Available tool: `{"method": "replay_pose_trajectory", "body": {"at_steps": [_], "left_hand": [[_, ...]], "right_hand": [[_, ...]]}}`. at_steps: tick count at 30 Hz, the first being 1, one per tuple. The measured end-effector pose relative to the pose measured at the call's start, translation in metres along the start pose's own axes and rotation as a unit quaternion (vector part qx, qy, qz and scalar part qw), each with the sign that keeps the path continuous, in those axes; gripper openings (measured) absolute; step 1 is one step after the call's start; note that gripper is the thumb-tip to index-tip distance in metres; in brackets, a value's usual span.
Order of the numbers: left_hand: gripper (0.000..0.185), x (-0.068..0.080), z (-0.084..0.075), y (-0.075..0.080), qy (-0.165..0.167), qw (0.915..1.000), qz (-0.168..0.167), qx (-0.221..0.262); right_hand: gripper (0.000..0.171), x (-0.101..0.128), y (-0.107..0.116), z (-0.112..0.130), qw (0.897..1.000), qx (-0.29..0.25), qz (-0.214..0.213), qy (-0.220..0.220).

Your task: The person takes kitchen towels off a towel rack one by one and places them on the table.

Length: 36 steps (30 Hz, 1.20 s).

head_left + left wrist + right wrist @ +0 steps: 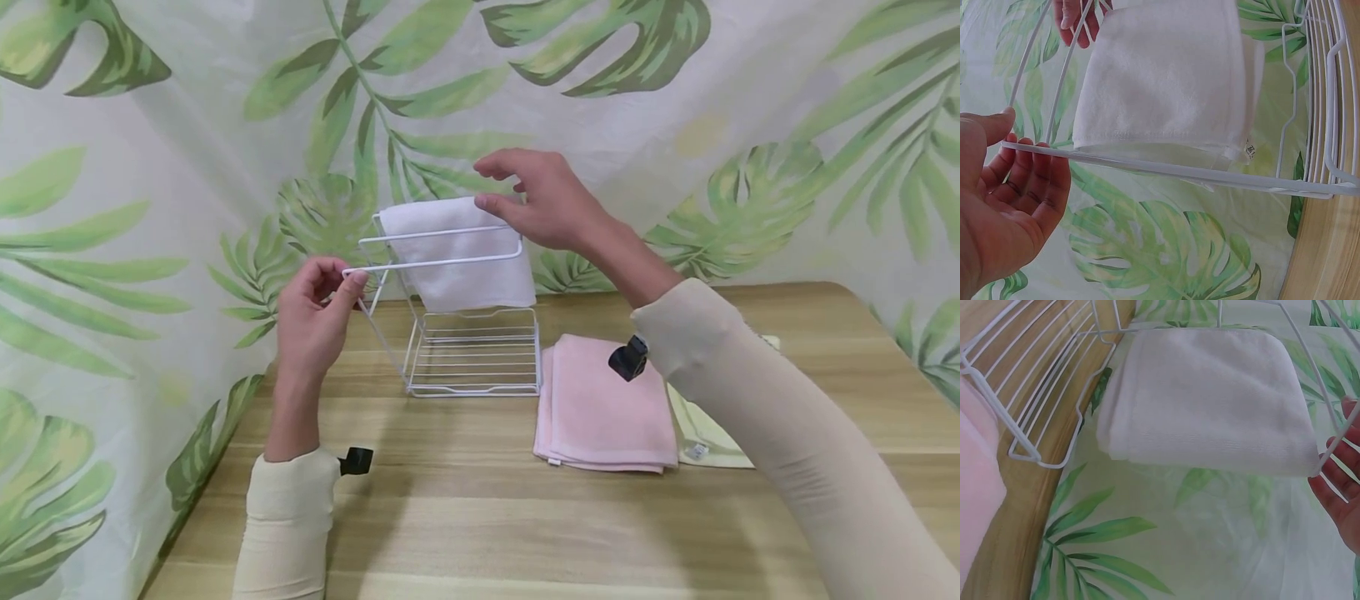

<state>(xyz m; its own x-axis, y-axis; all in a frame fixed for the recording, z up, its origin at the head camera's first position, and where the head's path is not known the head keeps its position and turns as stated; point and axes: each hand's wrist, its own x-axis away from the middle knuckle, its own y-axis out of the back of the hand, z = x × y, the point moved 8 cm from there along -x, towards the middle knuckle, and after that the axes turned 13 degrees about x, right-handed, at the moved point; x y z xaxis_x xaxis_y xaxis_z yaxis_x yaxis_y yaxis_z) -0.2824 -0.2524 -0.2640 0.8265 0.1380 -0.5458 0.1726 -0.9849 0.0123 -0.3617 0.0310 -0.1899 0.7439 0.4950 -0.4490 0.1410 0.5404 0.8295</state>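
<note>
Over on the left, the left hand (315, 321) pinches the front bar of the white wire rack (457, 350) between thumb and curled fingers, right at the bar's left end; the left wrist view shows the fingertips (1035, 164) curled up under that bar and the thumb resting on top. The rack stands upright on the wooden table (480, 517), its rails running left to right across the view, its flat wire base lying behind and below them with nothing in it. Moving along, the white towel (461, 254) hangs folded over the rear rail, its fold lying along that rail and its free edges pointing straight down toward the base, short of touching it. At the towel's top right corner the right hand (536, 200) hovers, fingers loosely bent, fingertips just at the cloth and the rail; whether it actually grips either one cannot be told. Further right, on the table just beside the rack's base, lies a folded pink towel (607, 408), flat, and peeking out from under the right sleeve, a pale yellow-green towel (705, 437) next to it.
</note>
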Motion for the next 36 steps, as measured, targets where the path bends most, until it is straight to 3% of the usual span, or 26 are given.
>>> {"method": "replay_pose_trajectory", "body": {"at_steps": [11, 25, 36], "left_hand": [[0.014, 0.0, 0.0, 0.007, 0.011, 0.9999, -0.007, -0.004], [0.016, -0.001, -0.004, 0.004, -0.003, 1.0, -0.005, 0.001], [0.014, 0.0, -0.003, -0.001, 0.001, 1.0, 0.005, 0.002]], "right_hand": [[0.048, -0.004, -0.003, 0.005, 1.0, 0.027, 0.012, 0.003], [0.048, -0.02, -0.009, 0.01, 0.999, 0.037, 0.035, 0.007], [0.047, -0.031, -0.018, 0.011, 0.999, -0.018, 0.05, 0.01]]}}
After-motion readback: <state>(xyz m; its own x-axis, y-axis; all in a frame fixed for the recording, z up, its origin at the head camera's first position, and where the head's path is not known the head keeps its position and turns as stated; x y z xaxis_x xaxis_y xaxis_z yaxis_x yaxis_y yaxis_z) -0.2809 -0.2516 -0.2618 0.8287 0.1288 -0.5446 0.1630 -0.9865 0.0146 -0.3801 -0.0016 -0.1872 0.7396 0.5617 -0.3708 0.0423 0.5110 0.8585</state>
